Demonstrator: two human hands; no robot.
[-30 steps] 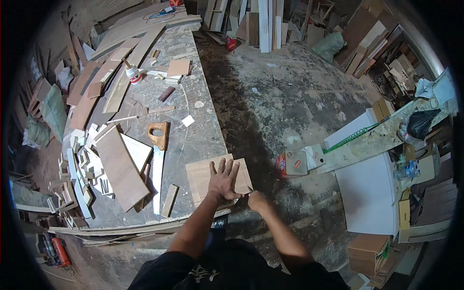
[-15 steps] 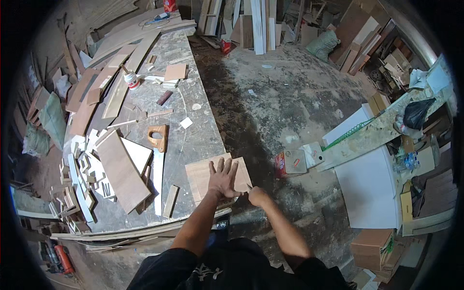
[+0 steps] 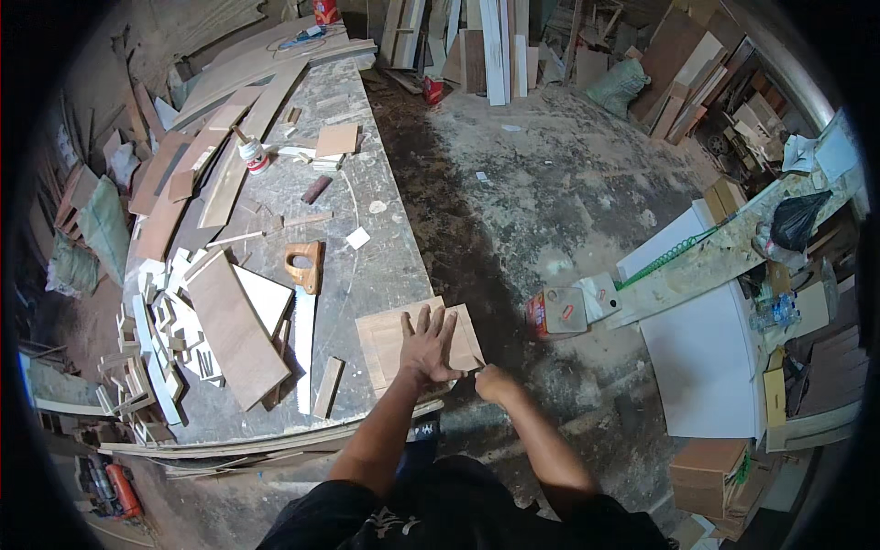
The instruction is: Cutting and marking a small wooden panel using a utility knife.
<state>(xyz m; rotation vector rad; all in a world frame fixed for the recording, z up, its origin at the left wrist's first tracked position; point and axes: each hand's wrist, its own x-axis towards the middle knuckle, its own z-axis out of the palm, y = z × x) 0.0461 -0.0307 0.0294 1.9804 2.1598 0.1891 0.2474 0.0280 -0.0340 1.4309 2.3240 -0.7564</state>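
My left hand (image 3: pixel 428 350) lies flat with fingers spread on a light wooden panel (image 3: pixel 379 341) at the workbench's near right corner. The panel appears to be layered pieces, with part of it reaching past the bench edge. Closed in a fist, my right hand (image 3: pixel 496 384) grips a small pointed blade (image 3: pixel 478 361) at the panel's right edge. Only its dark tip shows; the handle is hidden in my fingers. Left of the panel rest a short wood block (image 3: pixel 327 387) and a handsaw (image 3: pixel 303 321) with a wooden handle.
The grey bench (image 3: pixel 394 247) carries a large brown board (image 3: pixel 236 330), many white offcuts, and a glue bottle (image 3: pixel 254 155). A square tin (image 3: pixel 556 311) stands right of the bench. Farther right are a white curved panel (image 3: pixel 701 367) and a long ledge (image 3: pixel 724 252) with a green coil.
The whole view has shifted slightly, so the bench sits a little lower and to the right. My left hand stays on the panel; my right hand keeps the blade at its right edge.
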